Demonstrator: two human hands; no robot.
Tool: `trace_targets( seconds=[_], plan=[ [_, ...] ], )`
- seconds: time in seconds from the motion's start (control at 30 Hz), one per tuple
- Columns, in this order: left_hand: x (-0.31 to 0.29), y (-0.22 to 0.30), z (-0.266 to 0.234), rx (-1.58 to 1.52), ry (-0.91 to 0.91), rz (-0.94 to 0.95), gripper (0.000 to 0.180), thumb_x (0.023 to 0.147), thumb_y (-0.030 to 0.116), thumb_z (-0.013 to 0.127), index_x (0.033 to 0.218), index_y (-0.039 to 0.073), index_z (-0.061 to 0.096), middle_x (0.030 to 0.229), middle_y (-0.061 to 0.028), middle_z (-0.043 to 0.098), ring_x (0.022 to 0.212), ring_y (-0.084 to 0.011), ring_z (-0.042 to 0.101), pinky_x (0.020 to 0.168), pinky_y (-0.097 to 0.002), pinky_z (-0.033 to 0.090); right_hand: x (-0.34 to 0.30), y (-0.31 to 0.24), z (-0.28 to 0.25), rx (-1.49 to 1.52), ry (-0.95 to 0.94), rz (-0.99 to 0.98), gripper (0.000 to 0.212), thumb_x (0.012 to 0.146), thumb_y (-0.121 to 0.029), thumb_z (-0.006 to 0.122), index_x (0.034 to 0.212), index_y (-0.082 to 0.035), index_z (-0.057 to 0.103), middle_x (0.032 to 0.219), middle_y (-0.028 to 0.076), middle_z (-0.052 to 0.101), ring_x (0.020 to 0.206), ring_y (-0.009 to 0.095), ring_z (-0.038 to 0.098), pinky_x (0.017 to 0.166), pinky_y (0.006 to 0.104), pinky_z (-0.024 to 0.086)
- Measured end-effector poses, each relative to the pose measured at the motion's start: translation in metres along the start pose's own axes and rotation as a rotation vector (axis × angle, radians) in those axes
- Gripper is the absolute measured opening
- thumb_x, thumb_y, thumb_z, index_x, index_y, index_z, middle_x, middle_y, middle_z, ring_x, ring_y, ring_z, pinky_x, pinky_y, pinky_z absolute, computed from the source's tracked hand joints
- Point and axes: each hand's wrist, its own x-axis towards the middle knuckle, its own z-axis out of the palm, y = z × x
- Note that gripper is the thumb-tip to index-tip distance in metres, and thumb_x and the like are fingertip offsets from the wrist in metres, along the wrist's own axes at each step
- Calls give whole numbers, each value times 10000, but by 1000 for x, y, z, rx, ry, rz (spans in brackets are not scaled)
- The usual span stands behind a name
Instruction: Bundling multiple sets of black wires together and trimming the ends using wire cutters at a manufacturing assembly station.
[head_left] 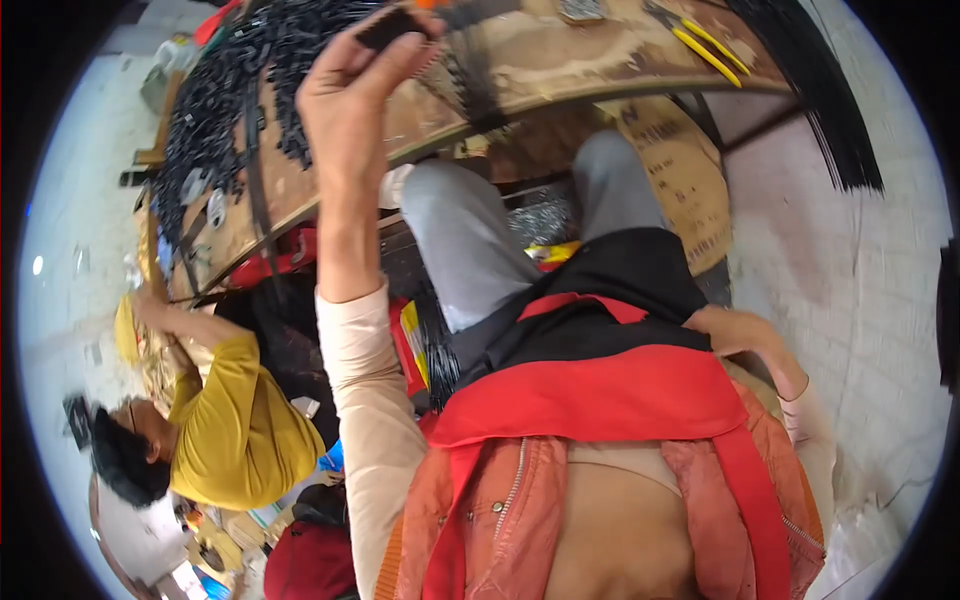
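Observation:
My left hand [350, 75] is raised over the far left part of the workbench [580, 60]. Its fingers and thumb are closed on a short, flat black piece [391, 29], possibly cut strip. Part of an orange thing [430, 4] shows just beyond it at the top edge. Dark strips [475, 70] lie across the bench to the right of this hand. My right hand [722, 330] is down by my right hip, at the edge of my black and red apron [590, 395]. Its fingers are mostly hidden, so what they do cannot be seen.
A heap of black pieces [215, 120] covers the bench's left end. Yellow-handled pliers [712, 52] lie at the right, near long black strips [825, 100] hanging over the edge. A co-worker in a yellow shirt [235, 430] works at the left. A round brown board [685, 180] stands below the bench.

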Motion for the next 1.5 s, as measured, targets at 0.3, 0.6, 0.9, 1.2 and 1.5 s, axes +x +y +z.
trace_targets(
  seconds=[0.3, 0.6, 0.9, 1.2, 1.5],
  plan=[
    [10, -11, 7, -57, -43, 36, 219, 906, -34, 610, 1113, -107, 618, 1068, -191, 676, 1009, -272, 669, 942, -369, 556, -67, -6, 57, 327, 234, 56, 293, 904, -190, 526, 1077, 47, 510, 922, 268, 621, 904, 422, 616, 768, 463, 461],
    [4, -1, -11, 215, -2, 4, 257, 964, 2, 523, 1154, -171, 537, 1201, -256, 588, 1139, -295, 600, 1040, -373, 495, -54, 18, 147, 294, 623, -75, 298, 883, -99, 598, 1156, -10, 518, 1016, 153, 545, 959, 335, 542, 821, 390, 457],
    [17, -6, -1, 127, -95, -10, 242, 964, -32, 514, 1170, -154, 549, 1186, -237, 601, 1127, -286, 602, 1040, -371, 505, -45, 12, 165, -46, 946, -9, 187, 890, -157, 582, 972, -28, 474, 954, 131, 483, 914, 313, 522, 722, 422, 462],
    [-3, -1, 17, 165, -10, -15, 168, 938, 15, 588, 1080, -60, 635, 1062, -127, 654, 985, -186, 627, 924, -291, 538, -18, 11, 143, -171, 1178, -361, 213, 750, -158, 579, 885, -8, 511, 802, 131, 500, 753, 335, 541, 631, 422, 453],
    [-21, 8, 13, 7, 124, -29, 201, 901, -44, 615, 1100, -66, 630, 1058, -162, 672, 992, -234, 659, 899, -364, 571, 59, -18, 69, -219, 1099, -650, 173, 741, -154, 679, 761, -92, 518, 695, 62, 474, 679, 219, 572, 560, 332, 452]
  ],
)
